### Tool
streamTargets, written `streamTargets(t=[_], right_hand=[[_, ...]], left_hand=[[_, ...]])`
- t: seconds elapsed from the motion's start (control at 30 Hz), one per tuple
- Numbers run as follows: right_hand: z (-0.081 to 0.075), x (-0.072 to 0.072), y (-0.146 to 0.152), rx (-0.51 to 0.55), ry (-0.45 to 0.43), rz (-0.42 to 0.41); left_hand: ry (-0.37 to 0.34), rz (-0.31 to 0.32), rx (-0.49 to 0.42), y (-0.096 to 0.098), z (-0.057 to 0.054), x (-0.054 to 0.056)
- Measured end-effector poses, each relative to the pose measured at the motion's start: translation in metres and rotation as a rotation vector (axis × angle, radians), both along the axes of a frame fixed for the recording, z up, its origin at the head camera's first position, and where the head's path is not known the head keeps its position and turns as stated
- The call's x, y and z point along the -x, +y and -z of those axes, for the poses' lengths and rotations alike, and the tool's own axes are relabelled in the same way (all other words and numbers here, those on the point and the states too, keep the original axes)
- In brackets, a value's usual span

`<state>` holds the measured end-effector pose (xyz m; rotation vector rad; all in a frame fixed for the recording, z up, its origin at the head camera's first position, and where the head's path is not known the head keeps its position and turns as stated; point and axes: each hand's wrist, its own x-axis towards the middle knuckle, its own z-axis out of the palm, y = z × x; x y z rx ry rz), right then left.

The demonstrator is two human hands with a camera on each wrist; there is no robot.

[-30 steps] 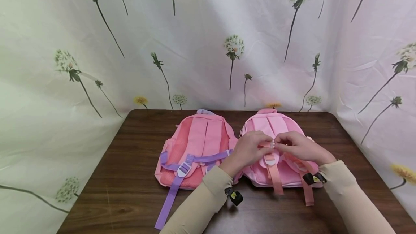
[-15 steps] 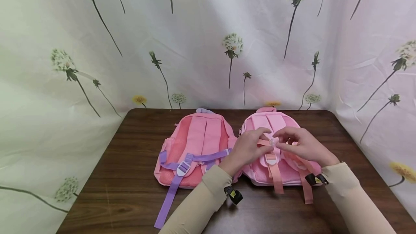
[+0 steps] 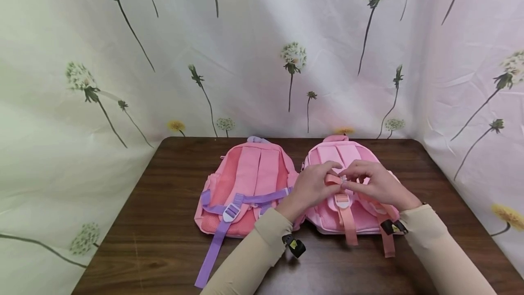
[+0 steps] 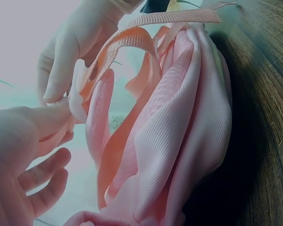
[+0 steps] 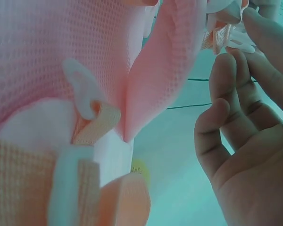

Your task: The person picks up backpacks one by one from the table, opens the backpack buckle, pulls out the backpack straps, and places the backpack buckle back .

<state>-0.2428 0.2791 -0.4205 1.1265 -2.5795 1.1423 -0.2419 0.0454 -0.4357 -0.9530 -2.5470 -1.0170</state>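
Over the light pink backpack (image 3: 323, 226) on the right, my two hands meet at a small white plastic buckle (image 3: 343, 179) on a peach webbing strap (image 3: 332, 179). My left hand (image 3: 313, 188) pinches the buckle's left side, where the strap bows up in a short loop. From the right, my right hand (image 3: 380, 185) pinches the buckle between thumb and index finger. In the right wrist view, white plastic (image 5: 240, 45) shows at the fingertips, while the other fingers curl loosely. Fingers hide much of the buckle.
A coral pink backpack (image 3: 241, 158) with purple straps (image 3: 214, 254) lies just left, straps upward. Two peach strap ends (image 3: 348, 226) hang over the right backpack's lower edge. Both bags lie on a dark wooden table (image 3: 163, 222) before a dandelion-print curtain (image 3: 254, 58).
Half a second ago my right fingers were parted just off the buckle; now they have moved left and pinch it. The peach strap by my left fingers has bulged into a loop.
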Motion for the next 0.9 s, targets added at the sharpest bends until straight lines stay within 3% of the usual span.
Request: streamTargets(t=[0.2, 0.37, 0.63, 0.9], right_hand=[[-0.001, 0.0, 0.004, -0.025, -0.003, 0.04], [0.004, 0.0, 0.003, -0.013, 0.005, 0.038], [0.01, -0.001, -0.001, -0.013, 0.123, 0.042], [0.011, -0.002, -0.001, -0.053, 0.195, 0.045]], left_hand=[[0.059, 0.076, -0.037, -0.005, -0.002, 0.002], [0.086, 0.104, -0.065, -0.007, -0.001, 0.004], [0.112, 0.117, -0.105, -0.01, 0.001, 0.006], [0.091, 0.138, -0.117, -0.012, 0.0, 0.008]])
